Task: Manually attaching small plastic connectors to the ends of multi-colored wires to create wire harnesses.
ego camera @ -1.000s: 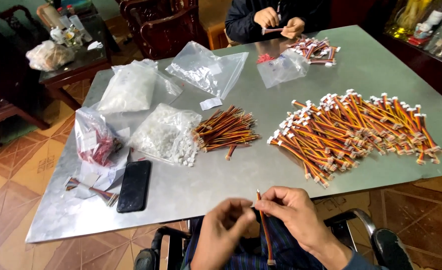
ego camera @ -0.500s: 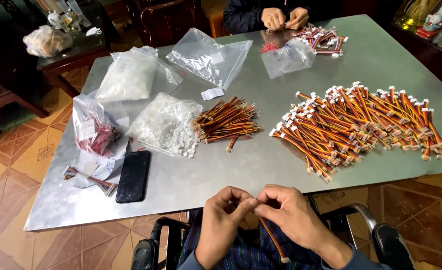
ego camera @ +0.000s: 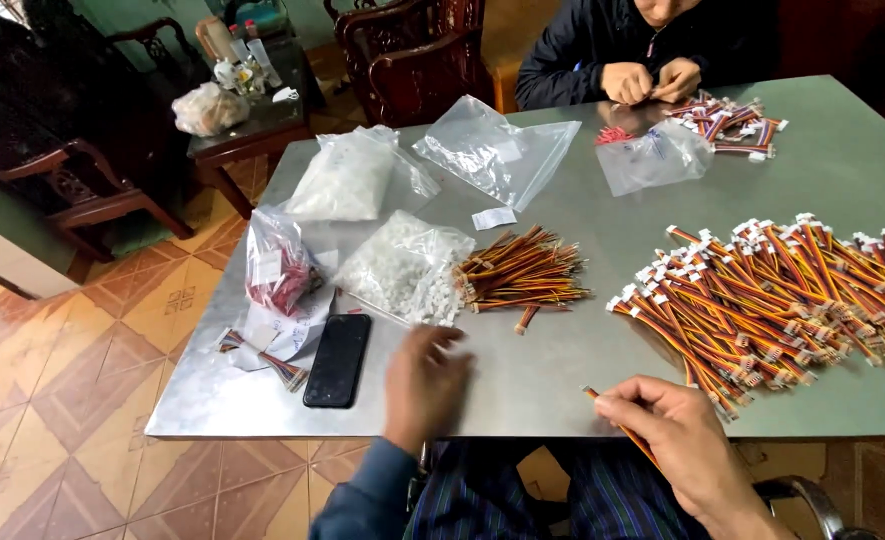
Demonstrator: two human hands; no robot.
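Head view, looking down and forward across the metal table (ego camera: 562,370)

Worn at the table's near edge, it looks close over that edge and reaches to the far edge, where another person's hands (ego camera: 652,82) work.

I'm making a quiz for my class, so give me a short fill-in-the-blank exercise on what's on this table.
1. The right hand holds one striped ____.
2. The left hand reaches toward the open bag of small ____ connectors.
3. The black phone lies flat to the ____ of the left hand.
4. The large heap of finished cables lies on the ____ side of the table.

Missing words: cable; white; left; right
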